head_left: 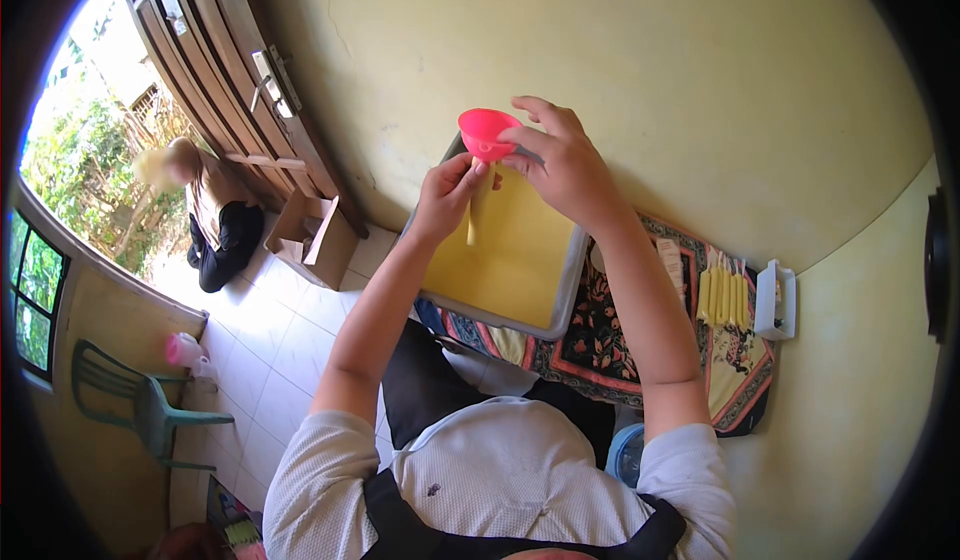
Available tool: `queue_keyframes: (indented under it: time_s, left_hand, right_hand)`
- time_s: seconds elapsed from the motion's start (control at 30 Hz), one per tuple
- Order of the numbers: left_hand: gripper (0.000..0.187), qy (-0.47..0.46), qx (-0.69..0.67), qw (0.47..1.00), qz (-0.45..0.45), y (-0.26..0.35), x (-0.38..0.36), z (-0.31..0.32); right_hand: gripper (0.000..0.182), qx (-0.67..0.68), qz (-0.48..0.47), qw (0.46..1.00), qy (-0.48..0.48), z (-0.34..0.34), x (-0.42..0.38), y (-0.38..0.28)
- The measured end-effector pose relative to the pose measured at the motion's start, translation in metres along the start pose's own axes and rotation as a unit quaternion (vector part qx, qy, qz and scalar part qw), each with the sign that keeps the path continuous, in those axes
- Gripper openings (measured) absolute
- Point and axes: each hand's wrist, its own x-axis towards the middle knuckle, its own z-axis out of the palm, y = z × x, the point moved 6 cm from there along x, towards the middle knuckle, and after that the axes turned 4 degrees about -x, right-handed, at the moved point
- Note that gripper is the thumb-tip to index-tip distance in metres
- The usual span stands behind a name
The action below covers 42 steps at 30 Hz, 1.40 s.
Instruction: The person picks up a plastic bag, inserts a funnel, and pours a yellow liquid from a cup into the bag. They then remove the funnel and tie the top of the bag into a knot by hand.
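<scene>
Above the tub, a pink funnel [488,140] is held upright with its wide mouth facing up. My right hand [565,165] grips the funnel's side and rim, some fingers raised. Just below the funnel, my left hand [445,198] pinches the neck of a narrow plastic bag [474,222] around the spout. Pale yellow liquid appears to fill the hanging bag, which dangles over the grey tub [577,285]. Yellow liquid [500,278] covers the tub's inside. To the right, several filled yellow plastic tubes [722,295] lie side by side.
Patterned cloth [603,352] lies under the tub, and a small white tray [775,302] stands at its right end. Near my lap is a blue container [626,454]. Leftward are a cardboard box [318,250], a green chair [152,415], an open door [225,65] and a seated person [215,205].
</scene>
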Motion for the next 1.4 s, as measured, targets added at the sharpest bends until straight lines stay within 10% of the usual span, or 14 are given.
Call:
queue_keyframes:
  time_s: [0.83,1.4]
  left_hand:
    - [0.033,0.073,0.099,0.992,-0.026,0.007,-0.002,-0.002]
    - [0.037,0.091,0.101,0.991,-0.005,0.007,-0.001,-0.006]
  right_hand:
    - [0.028,-0.012,0.222,0.973,0.053,-0.044,-0.161,0.106]
    - [0.019,-0.121,0.111,0.985,-0.053,-0.015,-0.162,0.075]
